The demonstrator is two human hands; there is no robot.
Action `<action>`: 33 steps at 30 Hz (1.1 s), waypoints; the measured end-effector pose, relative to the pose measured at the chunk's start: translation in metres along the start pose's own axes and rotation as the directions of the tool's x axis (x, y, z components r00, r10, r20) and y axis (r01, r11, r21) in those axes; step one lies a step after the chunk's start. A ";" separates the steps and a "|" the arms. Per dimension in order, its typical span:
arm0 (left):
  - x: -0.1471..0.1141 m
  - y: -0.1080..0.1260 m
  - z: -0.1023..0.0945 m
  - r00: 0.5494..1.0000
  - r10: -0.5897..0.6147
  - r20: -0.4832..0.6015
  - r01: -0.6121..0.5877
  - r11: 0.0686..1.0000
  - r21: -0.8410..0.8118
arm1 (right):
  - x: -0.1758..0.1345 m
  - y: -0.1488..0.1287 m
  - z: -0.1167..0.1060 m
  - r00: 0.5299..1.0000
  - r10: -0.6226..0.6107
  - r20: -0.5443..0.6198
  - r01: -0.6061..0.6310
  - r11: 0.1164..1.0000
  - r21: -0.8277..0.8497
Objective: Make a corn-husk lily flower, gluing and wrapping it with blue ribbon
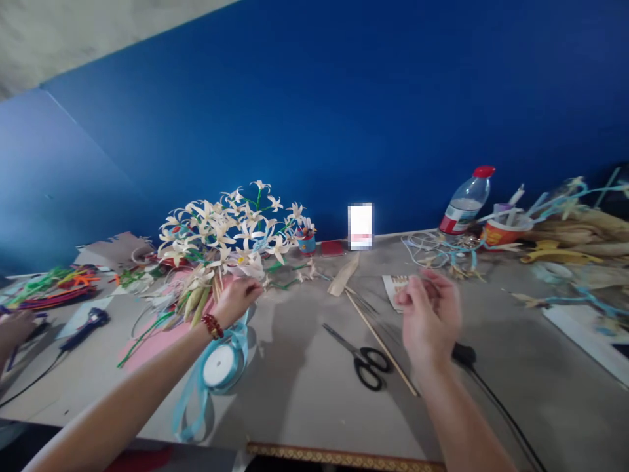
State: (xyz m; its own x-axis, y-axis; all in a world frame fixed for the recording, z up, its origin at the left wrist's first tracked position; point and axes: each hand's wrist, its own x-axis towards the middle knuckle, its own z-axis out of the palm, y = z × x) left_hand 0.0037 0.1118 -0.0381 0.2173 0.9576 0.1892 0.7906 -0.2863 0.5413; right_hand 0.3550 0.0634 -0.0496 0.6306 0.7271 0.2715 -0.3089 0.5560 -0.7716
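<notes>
My left hand [239, 298], with a red bead bracelet on the wrist, reaches to the lower edge of a bunch of white artificial flowers [223, 226] on green stems. Its fingers are pinched together; what they hold, if anything, is too small to tell. Over the right side of the table, my right hand [432, 311] is raised with curled fingers, slightly blurred, and anything in it cannot be made out. A roll of light blue ribbon [219, 366] lies below my left wrist. Between my hands are black-handled scissors [361, 360] and a thin wooden stick [381, 341].
Another person's hand [19, 328] is at the left edge, near a glue gun [83, 328] and colourful pipe cleaners [59, 288]. At the back right stand a bottle with a red cap [464, 206] and an orange tub [506, 231]. A black cord [506, 406] runs along the right.
</notes>
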 end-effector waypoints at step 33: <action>-0.041 0.080 0.045 0.931 -0.076 0.356 0.330 0.587 -0.739 | -0.040 0.016 0.008 0.817 0.355 0.454 -0.194 0.911 -0.363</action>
State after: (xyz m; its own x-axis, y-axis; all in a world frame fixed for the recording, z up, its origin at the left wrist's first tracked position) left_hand 0.0839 0.0514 -0.0390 0.3464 0.9249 -0.1565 0.1124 0.1247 0.9858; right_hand 0.3190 0.0460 -0.0678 0.0825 0.9743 0.2096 -0.1453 0.2198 -0.9647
